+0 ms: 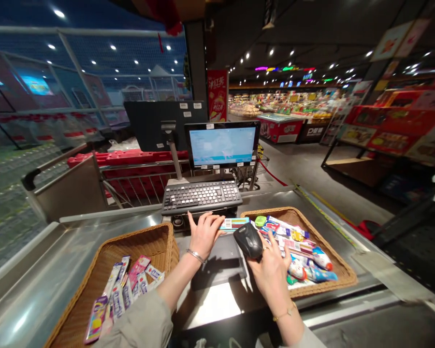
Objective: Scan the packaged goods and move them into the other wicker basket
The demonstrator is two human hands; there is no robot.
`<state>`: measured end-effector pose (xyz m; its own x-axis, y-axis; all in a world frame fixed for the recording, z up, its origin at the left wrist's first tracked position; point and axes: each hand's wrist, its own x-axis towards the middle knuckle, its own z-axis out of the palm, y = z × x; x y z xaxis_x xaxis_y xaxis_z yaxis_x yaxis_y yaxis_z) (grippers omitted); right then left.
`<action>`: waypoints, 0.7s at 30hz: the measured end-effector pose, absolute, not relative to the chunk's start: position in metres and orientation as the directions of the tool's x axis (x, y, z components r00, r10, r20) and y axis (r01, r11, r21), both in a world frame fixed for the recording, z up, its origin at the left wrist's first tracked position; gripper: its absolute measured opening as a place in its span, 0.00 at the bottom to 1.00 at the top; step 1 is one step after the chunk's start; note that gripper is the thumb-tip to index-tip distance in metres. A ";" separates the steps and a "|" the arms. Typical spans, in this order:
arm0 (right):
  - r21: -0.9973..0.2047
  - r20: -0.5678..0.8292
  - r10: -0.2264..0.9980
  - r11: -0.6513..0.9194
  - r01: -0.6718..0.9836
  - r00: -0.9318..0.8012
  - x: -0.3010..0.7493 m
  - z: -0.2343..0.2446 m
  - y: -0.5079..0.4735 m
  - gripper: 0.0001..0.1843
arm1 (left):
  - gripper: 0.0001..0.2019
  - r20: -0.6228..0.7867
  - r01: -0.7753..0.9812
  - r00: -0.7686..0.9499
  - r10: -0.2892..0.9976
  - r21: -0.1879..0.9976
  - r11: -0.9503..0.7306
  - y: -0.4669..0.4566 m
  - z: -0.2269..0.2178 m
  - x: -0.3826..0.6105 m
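My left hand (205, 232) pinches the near end of a slim light-blue and white packet (235, 223) with a barcode on its face. In my right hand (271, 263) is a black barcode scanner (248, 240), its head close to the packet. To the right, partly behind my right hand, a wicker basket (326, 287) holds colourful sweets, among them egg-shaped figures (322, 258). A second wicker basket (163, 237) on the left contains several white-and-purple candy sticks (118, 299) and a purple pouch (96, 319); my left sleeve covers part of it.
A black keyboard (202, 195) and a lit monitor (223, 145) stand just beyond my hands, with another screen (163, 123) behind. The metal counter (137, 220) carries both baskets. A shopping cart (141, 183) is behind it; a shelf of red boxes (395, 130) stands right.
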<state>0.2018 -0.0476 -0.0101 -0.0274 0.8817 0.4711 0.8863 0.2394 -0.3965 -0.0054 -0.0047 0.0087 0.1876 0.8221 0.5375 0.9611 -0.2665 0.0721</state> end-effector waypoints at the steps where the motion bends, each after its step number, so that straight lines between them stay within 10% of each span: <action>1: -0.400 0.469 0.883 0.226 0.888 -0.013 0.206 -0.011 -0.047 0.22 | 0.18 0.536 0.961 0.189 0.823 0.072 -0.267 -0.003 0.008 0.000; 21: -0.467 0.474 0.799 -0.129 0.875 0.371 0.292 -0.022 -0.048 0.22 | 0.17 0.461 0.930 0.208 0.863 0.179 -0.320 0.005 -0.007 0.098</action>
